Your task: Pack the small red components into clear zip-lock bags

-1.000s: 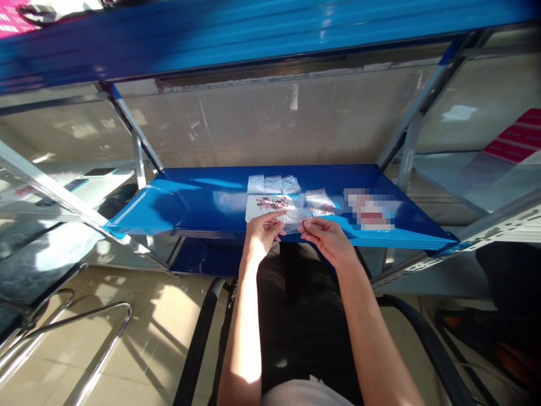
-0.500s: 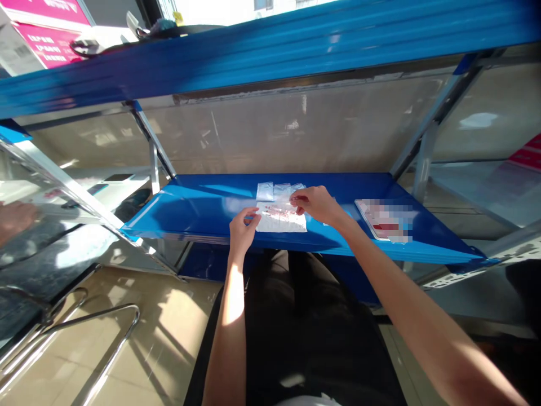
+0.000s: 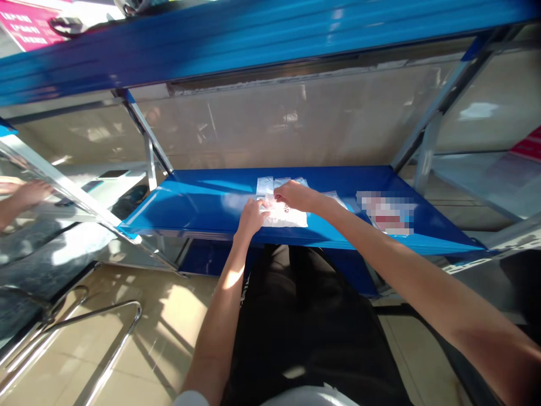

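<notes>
As we lean over the glossy blue steel shelf (image 3: pixel 190 211), our curled left hand (image 3: pixel 252 217) and right hand (image 3: pixel 296 196) touch a flat white sheet (image 3: pixel 291 220) near the front edge, any grip unclear.

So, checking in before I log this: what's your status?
Left hand at the edge of the white sheet. Right hand over it, near the small clear bags. Blurred item off to the right, apart.

Nothing legible. Pink sign (image 3: pixel 29 27), upper left of the frame: rows of white lettering, too small to read. White sheet (image 3: pixel 285 216), mid-shelf: faint reddish print, also unreadable. Card (image 3: pixel 386 212), right on the blue shelf (image 3: pixel 203 194) — pixelated, no text recoverable.
</notes>
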Tool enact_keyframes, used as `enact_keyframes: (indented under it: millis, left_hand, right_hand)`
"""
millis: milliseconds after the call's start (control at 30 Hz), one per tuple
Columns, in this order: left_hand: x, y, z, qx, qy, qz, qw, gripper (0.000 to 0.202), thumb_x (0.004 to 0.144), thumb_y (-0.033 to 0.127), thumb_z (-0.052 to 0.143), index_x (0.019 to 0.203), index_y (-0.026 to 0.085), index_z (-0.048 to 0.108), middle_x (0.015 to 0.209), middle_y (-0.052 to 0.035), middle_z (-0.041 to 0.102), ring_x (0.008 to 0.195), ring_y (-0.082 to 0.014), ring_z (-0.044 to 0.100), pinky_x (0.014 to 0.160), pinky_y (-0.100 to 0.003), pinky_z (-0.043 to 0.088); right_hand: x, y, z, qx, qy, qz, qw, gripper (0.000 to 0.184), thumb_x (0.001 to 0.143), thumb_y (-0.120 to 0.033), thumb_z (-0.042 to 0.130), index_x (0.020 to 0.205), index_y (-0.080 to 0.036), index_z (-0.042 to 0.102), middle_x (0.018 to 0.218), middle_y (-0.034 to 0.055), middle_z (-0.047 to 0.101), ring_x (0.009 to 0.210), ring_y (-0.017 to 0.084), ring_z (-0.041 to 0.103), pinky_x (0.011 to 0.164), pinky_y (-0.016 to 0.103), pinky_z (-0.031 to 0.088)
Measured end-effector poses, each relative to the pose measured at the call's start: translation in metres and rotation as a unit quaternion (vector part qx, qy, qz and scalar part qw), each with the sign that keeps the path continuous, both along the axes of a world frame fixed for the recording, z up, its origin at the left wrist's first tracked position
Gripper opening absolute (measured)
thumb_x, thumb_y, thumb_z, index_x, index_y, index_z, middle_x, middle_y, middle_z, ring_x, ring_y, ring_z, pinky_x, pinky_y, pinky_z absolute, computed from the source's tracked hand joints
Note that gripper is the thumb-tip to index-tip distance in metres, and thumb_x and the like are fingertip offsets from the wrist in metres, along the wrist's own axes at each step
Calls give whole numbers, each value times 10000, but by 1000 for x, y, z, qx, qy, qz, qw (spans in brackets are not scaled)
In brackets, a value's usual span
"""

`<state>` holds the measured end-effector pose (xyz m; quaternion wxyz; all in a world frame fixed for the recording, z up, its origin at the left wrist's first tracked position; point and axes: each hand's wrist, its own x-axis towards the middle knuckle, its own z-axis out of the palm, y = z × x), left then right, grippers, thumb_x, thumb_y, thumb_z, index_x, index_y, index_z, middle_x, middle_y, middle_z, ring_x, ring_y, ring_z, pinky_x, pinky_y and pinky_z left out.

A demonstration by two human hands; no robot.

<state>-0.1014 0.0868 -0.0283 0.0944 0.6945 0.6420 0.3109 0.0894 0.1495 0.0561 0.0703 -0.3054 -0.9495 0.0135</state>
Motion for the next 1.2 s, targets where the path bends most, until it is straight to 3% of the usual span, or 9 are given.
enact_keyframes:
  millis: [267, 533, 633, 700, 800, 900, 967, 1067, 1200]
  left_hand:
    - [2, 2, -1, 23, 25, -17, 999, 162, 898, 245, 719, 1035, 162, 744, 1044, -124, 646, 943, -258, 638, 905, -364, 511]
    - [2, 4, -5, 14, 25, -15, 999, 172, 903, 257, 713, 1041, 160, 747, 1072, -130, 642, 970, -265, 633, 938, -373, 501]
    - [3, 4, -3, 9, 18, -18, 1000, 168, 905, 269, 713, 1030, 164, 752, 1059, -122, 645, 943, -250, 626, 928, -354, 498]
    - [4, 4, -1, 2, 12, -9, 1000, 162, 907, 265, 705, 1025, 165, 753, 1042, -112, 642, 915, -237, 618, 902, -342, 496]
    - [4, 4, 1, -3, 2, -5, 1000, 157, 914, 274, 701, 1017, 170, 760, 1021, -99, 629, 882, -225, 607, 865, -332, 488]
    - [3, 6, 0, -2, -2, -13, 1000, 142, 915, 276, 720, 994, 170, 770, 989, -93, 625, 840, -213, 601, 854, -327, 479]
    - [3, 7, 0, 4, -3, -17, 1000, 114, 909, 234, 726, 988, 170, 776, 957, -88, 628, 840, -214, 605, 871, -325, 474]
    - [3, 9, 0, 14, -9, -20, 1000, 102, 900, 191, 732, 985, 165, 781, 933, -88, 640, 876, -227, 618, 883, -323, 472]
    - [4, 9, 4, 14, -10, -13, 1000, 91, 905, 199, 735, 977, 168, 782, 939, -87, 656, 882, -230, 624, 845, -317, 464]
  right_hand:
    - [3, 4, 7, 31, -43, -9, 999, 145, 993, -190, 651, 1085, -172, 762, 933, 118, 767, 872, 273, 691, 782, 338, 421]
    - [7, 11, 4, -35, 36, -27, 998, 214, 957, -195, 700, 1165, -179, 746, 912, 101, 772, 856, 262, 701, 886, 361, 466]
    - [7, 7, 3, -73, 77, -57, 993, 248, 966, -229, 691, 1208, -196, 731, 938, 84, 780, 781, 233, 710, 822, 345, 507]
    - [10, 2, 0, -141, 153, -91, 974, 280, 949, -269, 720, 1225, -219, 719, 1053, 84, 780, 713, 202, 713, 709, 318, 537]
    - [19, -7, -9, -266, 300, -148, 904, 371, 886, -335, 799, 1223, -224, 691, 1148, 100, 757, 617, 164, 708, 576, 300, 562]
    - [29, -11, -27, -341, 393, -163, 838, 430, 819, -341, 851, 1181, -190, 676, 1042, 111, 763, 615, 175, 715, 556, 307, 581]
    - [31, -11, -40, -361, 410, -153, 823, 394, 806, -304, 841, 1140, -175, 677, 977, 103, 761, 642, 182, 721, 552, 296, 577]
    - [27, -12, -56, -342, 400, -149, 837, 212, 830, -220, 762, 1022, -165, 691, 916, 78, 747, 676, 167, 710, 552, 258, 564]
    - [16, -12, -63, -264, 364, -169, 877, 70, 868, -165, 658, 925, -164, 698, 791, 47, 730, 671, 146, 685, 588, 224, 542]
